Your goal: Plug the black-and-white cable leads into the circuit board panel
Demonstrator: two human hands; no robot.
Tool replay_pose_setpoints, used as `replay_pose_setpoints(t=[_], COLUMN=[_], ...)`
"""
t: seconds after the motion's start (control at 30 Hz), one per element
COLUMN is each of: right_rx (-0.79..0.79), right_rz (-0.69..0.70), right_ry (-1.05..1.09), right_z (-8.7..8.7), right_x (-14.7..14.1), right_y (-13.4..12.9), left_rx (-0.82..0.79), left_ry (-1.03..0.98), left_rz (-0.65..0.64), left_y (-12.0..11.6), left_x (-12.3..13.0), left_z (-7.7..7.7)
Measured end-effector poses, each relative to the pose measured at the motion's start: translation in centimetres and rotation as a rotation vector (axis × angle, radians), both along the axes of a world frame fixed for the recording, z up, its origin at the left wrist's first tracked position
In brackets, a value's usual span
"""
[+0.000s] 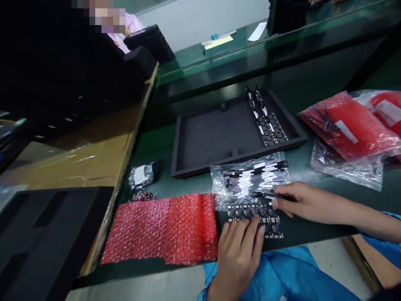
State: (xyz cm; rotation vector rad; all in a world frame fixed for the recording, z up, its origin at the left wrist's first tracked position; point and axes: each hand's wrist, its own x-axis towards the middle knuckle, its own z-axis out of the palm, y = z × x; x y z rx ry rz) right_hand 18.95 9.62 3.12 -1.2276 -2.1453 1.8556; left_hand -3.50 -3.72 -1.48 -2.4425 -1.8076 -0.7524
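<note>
A dark circuit board panel [272, 223] lies flat near the table's front edge. My left hand [240, 251] rests on its left part, fingers spread. At the panel's upper right, my right hand [300, 202] pinches a thin dark cable close to the board. Just beyond, a clear plastic bag [221, 184] bears a bundle of black cables with white labels [250, 179]. Behind the bag is a black foam tray [206, 138], with circuit boards and attached cables [271, 129] in its right part.
Red bubble wrap [163, 230] lies to the left, below a small silvery bag [142, 175]. Red packages [351, 125] sit at the right. A cardboard box edge [134, 133] and black foam [50, 234] stand far left. A person in pink [133, 23] is beyond.
</note>
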Motion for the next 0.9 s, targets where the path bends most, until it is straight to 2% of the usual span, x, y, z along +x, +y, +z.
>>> replay_pose_setpoints(t=[0.33,0.57,0.9], right_rx=[0.105,0.159,0.165], right_rz=[0.107,0.109,0.055], right_ry=[-0.026,-0.072,-0.033], right_z=[-0.4,-0.5,-0.5], right_x=[-0.4,-0.7,-0.9], right_y=[0.2,0.3,0.2], left_rx=[-0.022,-0.031,-0.051], left_ry=[0.003,0.005,0.064], left_rz=[-0.018,-0.022,-0.002], left_y=[0.2,0.4,0.7], left_x=[0.2,0.2,0.8], left_z=[0.3,0.6,1.1])
